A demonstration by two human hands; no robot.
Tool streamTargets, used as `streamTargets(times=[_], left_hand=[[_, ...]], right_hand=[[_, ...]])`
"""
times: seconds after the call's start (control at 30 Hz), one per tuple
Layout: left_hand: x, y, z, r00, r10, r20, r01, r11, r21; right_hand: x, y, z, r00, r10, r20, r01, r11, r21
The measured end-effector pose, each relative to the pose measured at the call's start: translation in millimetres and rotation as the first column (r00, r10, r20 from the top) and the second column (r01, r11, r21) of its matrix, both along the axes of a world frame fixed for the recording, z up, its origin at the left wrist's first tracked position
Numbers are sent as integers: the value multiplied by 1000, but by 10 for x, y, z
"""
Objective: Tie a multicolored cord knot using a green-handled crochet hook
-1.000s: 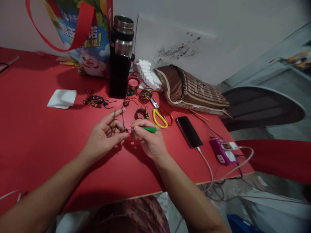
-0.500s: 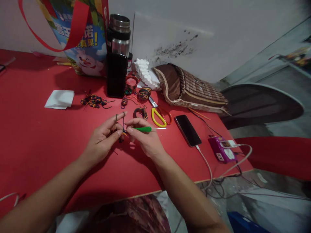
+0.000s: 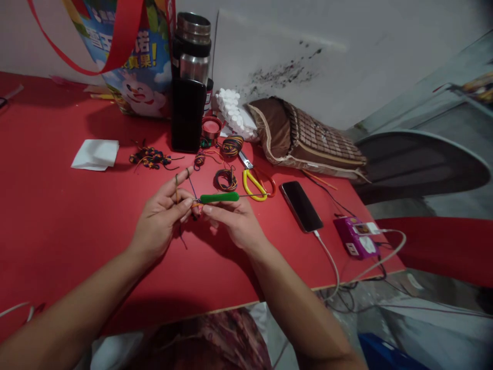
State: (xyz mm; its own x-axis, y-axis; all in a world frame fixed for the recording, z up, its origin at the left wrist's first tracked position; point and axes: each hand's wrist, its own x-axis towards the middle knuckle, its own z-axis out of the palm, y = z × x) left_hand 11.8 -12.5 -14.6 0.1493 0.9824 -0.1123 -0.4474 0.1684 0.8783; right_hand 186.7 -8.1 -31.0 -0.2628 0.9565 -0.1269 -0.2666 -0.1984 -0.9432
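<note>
My left hand (image 3: 157,221) pinches a small piece of dark and orange crochet work (image 3: 196,207) between thumb and fingers. Its index finger is raised, with a strand of dark yarn (image 3: 191,186) looped round it and running down to the work. My right hand (image 3: 242,221) is closed beside it, with a green-handled crochet hook (image 3: 219,197) lying across its fingers. The hook's left metal tip meets the work; a thin shaft sticks out to the right. The right thumb lies below the handle near the work, and its other fingers are partly hidden.
Beyond the hands lie a knotted yarn piece (image 3: 150,157), a yarn ball (image 3: 232,146), a yarn coil (image 3: 225,180) and yellow-handled scissors (image 3: 252,187). A phone (image 3: 302,206) charges at right by a purple power block (image 3: 355,239). Another phone (image 3: 188,115) leans upright against a flask (image 3: 193,66).
The green hook has turned level above my right thumb, its handle now fully showing. My left index finger has tilted left, slanting the yarn. The view has shifted slightly.
</note>
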Motion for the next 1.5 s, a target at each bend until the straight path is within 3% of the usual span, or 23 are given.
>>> streamTargets(times=[0.1, 0.27, 0.4, 0.7, 0.9, 1.07, 1.27, 1.5], left_hand=[[15, 8, 3, 998, -1, 56, 4, 999, -52], [-3, -6, -38, 1000, -18, 3, 19, 999, -34], [-15, -43, -55, 995, -32, -92, 34, 999, 22], [-31, -11, -67, 977, -40, -207, 71, 987, 147], [-32, 8, -27, 970, -47, -239, 80, 988, 130], [-48, -5, -55, 988, -65, -138, 70, 997, 34], [-68, 13, -100, 997, -66, -36, 66, 998, 9], [-69, 40, -60, 988, -90, 122, 94, 995, -31]], right_hand=[[5, -3, -3, 999, 0, 46, 0, 1000, -3], [23, -15, 106, 992, -4, 130, 7, 1000, -24], [64, -8, 198, 982, -97, 164, 81, 992, 100], [35, -31, 150, 989, -35, 144, 21, 994, 104], [16, -43, 159, 990, -28, 141, 15, 996, 93], [-1, -47, 155, 984, -79, 160, 46, 979, 197], [-25, -72, 147, 993, -53, 103, 45, 996, 76], [-7, -42, 125, 986, -112, 127, 87, 979, 184]])
